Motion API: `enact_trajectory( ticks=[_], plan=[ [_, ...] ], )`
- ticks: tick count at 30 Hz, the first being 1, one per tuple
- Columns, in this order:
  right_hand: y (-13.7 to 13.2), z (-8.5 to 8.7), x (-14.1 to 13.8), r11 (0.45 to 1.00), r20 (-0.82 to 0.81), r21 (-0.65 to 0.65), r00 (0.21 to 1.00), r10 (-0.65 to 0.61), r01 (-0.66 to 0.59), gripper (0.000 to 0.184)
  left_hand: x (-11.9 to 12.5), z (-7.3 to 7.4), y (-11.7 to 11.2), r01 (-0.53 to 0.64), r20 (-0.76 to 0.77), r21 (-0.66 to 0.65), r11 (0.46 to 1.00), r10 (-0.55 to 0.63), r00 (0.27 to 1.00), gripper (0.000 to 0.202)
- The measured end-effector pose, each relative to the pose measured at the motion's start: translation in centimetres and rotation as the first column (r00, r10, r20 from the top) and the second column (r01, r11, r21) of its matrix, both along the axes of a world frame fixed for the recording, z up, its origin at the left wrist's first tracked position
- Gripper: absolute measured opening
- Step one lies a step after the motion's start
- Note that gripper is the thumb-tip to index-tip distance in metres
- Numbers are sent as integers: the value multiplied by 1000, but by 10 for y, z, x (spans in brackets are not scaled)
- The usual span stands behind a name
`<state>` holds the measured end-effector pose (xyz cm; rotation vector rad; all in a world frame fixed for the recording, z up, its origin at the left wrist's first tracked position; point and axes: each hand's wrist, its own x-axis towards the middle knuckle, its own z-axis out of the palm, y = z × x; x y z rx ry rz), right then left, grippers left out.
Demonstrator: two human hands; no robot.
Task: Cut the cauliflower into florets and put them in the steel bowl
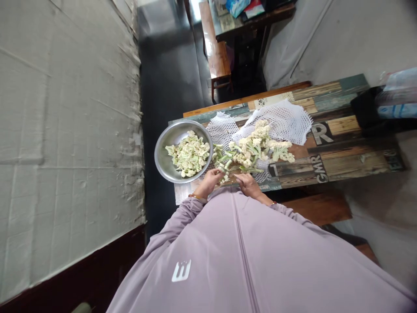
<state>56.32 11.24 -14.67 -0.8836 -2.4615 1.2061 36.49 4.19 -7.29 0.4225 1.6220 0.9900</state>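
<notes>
Pinching a cauliflower stem (pixel 223 167) in closed fingers, the left hand (pixel 210 180) has the steel bowl (pixel 163 152) just leftward; the right hand (pixel 250 186), fingers curled, is farther, its hold unclear.

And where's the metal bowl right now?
In the head view, the metal bowl sits at the left end of the table, left of the loose cauliflower, just beyond the left hand.

A wooden bench (pixel 219 58) stands beside a far table (pixel 228 24) bearing a blue package (pixel 237 7).
</notes>
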Motion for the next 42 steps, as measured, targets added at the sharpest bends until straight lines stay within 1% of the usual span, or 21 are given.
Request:
enact_trajectory(
  ticks=[2,5,7,9,12,14,16,17,19,22,23,24,26,29,32,34,36,39,42],
  plan=[
    [1,-1,5,994,38,-70,996,-85,87,33,0,1,3,10,17,20,1000,-11,1000,31],
    [7,3,6,956,40,-187,974,-224,228,38,-5,3,6,-59,75,63,996,54,996,30],
    [15,13,1,922,8,-252,954,-300,293,44,-11,6,7,-97,101,116,988,86,991,38],
    [24,30,-9,882,-16,-324,931,-365,341,45,-16,13,8,-93,81,175,980,80,994,48],
    [39,64,-24,826,-57,-454,914,-401,334,45,-22,28,10,-100,18,217,971,98,995,65],
    [46,86,-33,791,-76,-544,923,-378,280,44,-23,37,11,-153,12,229,961,155,988,73],
    [49,104,-40,778,-139,-590,923,-360,215,39,-24,44,11,-214,34,239,947,212,977,73],
    [50,110,-43,768,-167,-614,920,-356,185,36,-25,47,11,-239,52,241,941,233,971,70],
    [49,116,-49,727,-200,-673,911,-361,140,34,-26,50,9,-267,90,244,932,252,963,62],
    [46,116,-57,629,-179,-769,906,-384,115,36,-28,52,7,-266,132,263,927,238,962,57],
    [45,114,-59,611,-174,-784,905,-389,112,36,-29,53,6,-254,139,272,928,223,965,58],
    [44,113,-61,606,-176,-788,903,-391,108,36,-29,53,6,-241,146,282,929,207,967,61],
    [43,113,-63,630,-208,-772,902,-378,86,33,-29,54,4,-232,171,297,926,187,967,68],
    [43,116,-64,699,-257,-713,907,-333,55,30,-28,55,3,-268,243,292,918,200,949,73],
    [44,121,-63,772,-264,-633,922,-284,56,32,-28,57,2,-300,300,281,912,213,930,59],
    [43,124,-61,820,-270,-568,928,-258,63,32,-28,58,2,-330,335,291,898,228,914,48],
    [42,126,-59,865,-275,-497,935,-225,62,32,-27,61,3,-354,356,311,882,238,904,43],
    [39,127,-57,924,-262,-375,948,-181,72,37,-26,67,4,-346,308,348,871,242,920,39],
    [37,130,-54,964,-269,-227,942,-200,139,36,-26,72,5,-345,238,381,858,270,933,44]
  ],
)
